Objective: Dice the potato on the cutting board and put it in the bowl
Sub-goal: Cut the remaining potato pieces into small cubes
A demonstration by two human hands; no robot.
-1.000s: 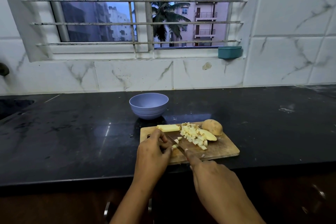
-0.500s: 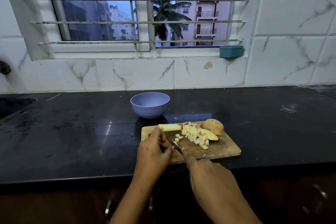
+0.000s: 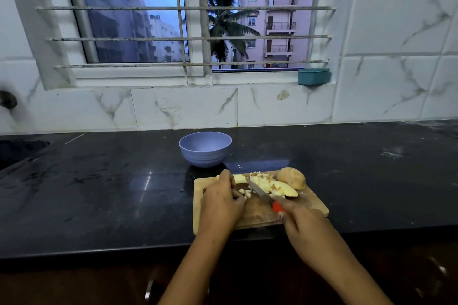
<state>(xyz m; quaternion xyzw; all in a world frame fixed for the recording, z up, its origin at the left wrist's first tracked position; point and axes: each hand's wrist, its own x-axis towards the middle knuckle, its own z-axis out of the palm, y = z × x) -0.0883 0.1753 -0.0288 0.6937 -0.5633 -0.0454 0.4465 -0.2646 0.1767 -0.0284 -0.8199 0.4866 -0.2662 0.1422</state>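
The right hand (image 3: 304,225) is curled round the handle of a red-handled steel knife (image 3: 262,193), whose blade points up and to the left across a rectangular wooden cutting board (image 3: 313,203). The left hand (image 3: 220,203) lies just beside it, fingers bent down over the left end of a pale peeled potato strip (image 3: 239,178), which it seems to pinch against the board. A few loose cubes (image 3: 244,193) lie between the left hand and the blade. On the blade's far side sits a heap of small pale potato dice (image 3: 261,181), touching a peeled yellowish wedge (image 3: 288,191). A brown unpeeled potato half (image 3: 291,178) rests at the board's far right corner. The board lies at the near edge of a glossy black stone bench (image 3: 99,181). Behind it, apart from the board, stands a round lavender plastic bowl (image 3: 205,157); no potato shows inside. A small teal tub (image 3: 313,77) sits on the barred window's sill.
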